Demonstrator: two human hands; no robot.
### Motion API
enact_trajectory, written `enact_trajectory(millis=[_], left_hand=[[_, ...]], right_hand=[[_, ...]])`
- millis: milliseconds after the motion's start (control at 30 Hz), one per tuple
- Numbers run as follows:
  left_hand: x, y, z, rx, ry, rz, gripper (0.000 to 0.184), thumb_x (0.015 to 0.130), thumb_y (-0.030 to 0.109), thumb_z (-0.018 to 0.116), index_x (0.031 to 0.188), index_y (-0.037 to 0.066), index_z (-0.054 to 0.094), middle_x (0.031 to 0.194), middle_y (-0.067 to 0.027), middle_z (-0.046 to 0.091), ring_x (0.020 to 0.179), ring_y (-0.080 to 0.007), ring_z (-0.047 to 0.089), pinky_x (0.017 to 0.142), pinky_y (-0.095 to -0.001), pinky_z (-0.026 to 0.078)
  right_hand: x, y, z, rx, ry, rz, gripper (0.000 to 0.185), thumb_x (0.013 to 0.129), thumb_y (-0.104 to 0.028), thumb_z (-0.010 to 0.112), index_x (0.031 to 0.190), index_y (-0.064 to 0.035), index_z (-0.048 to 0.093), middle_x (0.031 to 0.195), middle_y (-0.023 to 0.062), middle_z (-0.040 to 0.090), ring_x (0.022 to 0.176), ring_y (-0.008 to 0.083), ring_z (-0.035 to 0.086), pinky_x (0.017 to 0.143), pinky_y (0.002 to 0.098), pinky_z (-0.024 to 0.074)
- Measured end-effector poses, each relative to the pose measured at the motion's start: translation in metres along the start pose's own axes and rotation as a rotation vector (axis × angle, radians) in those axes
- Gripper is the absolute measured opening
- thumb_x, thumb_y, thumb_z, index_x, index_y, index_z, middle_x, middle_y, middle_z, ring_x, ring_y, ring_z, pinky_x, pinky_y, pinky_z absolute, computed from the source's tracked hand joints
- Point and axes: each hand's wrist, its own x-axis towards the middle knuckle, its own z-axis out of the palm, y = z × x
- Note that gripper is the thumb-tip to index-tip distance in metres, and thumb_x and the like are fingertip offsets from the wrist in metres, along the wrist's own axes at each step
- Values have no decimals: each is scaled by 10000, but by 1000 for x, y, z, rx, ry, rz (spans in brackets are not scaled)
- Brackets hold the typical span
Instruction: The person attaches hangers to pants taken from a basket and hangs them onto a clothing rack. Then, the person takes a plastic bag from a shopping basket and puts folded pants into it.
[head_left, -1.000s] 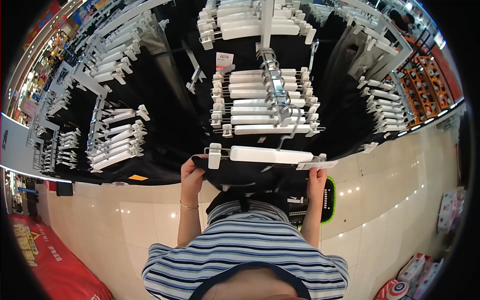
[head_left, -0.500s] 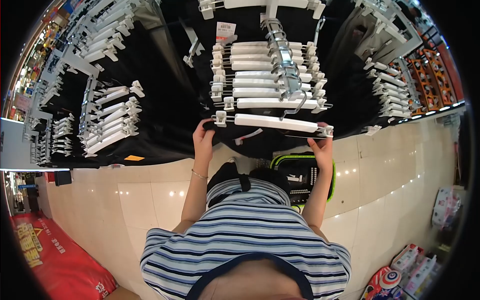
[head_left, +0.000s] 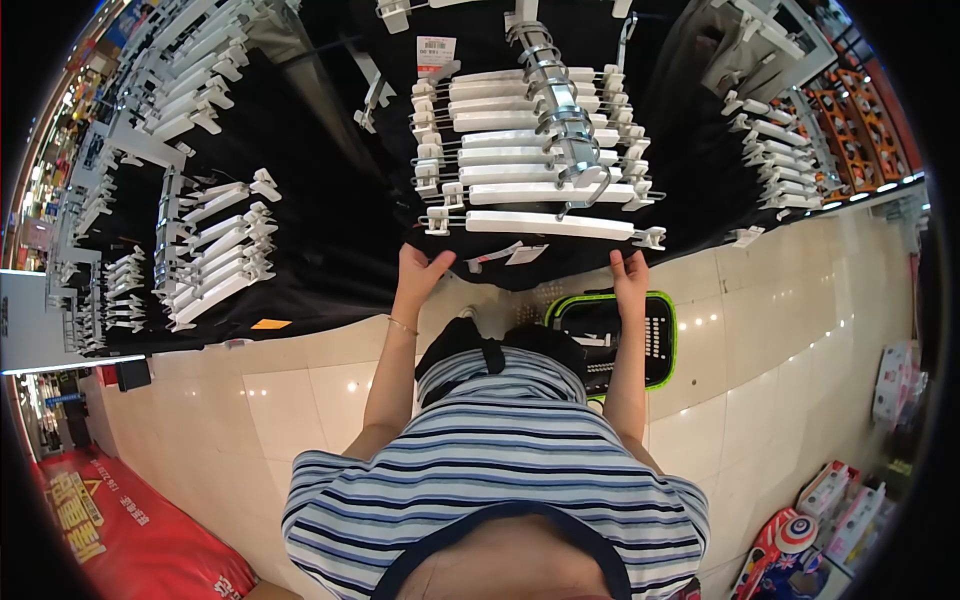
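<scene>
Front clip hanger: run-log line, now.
front clip hanger: on rail | black garment: hanging | left hand: open, by garment | right hand: open, below clip

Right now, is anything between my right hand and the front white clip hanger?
Nothing visible stands between your right hand and the front white clip hanger; its right clip sits just beyond your fingertips, and the tags hang to their left.

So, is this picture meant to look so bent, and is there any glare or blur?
In the head view, probably a wide lens: the edges bow inside a dark round border; also there, the tiled floor shows bright glare spots, the black garments lose their folds in darkness, and the orange shelving looks soft.
</scene>
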Motion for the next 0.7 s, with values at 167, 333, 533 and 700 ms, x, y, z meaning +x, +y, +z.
enact_trajectory(millis=[167, 333, 533, 700], left_hand=[[22, -18, -8, 87, -91, 154, 453, 702, 64, 750, 1093, 1, 530, 1022, -60, 595, 924, -139, 550, 821, -284, 447], [19, -23, -2, -125, -13, 142, 262, 729, 94, 735, 941, -7, 619, 881, -7, 636, 795, -75, 550, 720, -244, 456], [9, -84, -5, -270, -62, -174, 245, 783, 150, 698, 939, -18, 612, 873, 8, 608, 770, -60, 521, 680, -225, 445], [6, -108, -16, 21, -162, -76, 344, 762, 210, 720, 991, -15, 596, 894, -28, 624, 811, -79, 535, 710, -257, 461]], right_hand=[[2, 12, 25, 63, -6, 4, 182, 856, -184, 623, 906, -31, 539, 789, -44, 548, 697, 40, 442, 624, 194, 371], [-10, 63, 31, 53, 100, 31, 197, 834, -179, 650, 862, -23, 532, 821, -17, 540, 775, 85, 468, 688, 242, 407], [-40, 119, 28, -287, 138, 121, 195, 874, -165, 585, 819, 3, 505, 741, -8, 489, 682, 61, 396, 569, 225, 345], [-55, 139, 55, -100, 116, 19, 156, 891, -128, 543, 850, 19, 506, 760, 9, 519, 710, 93, 428, 612, 260, 377]])
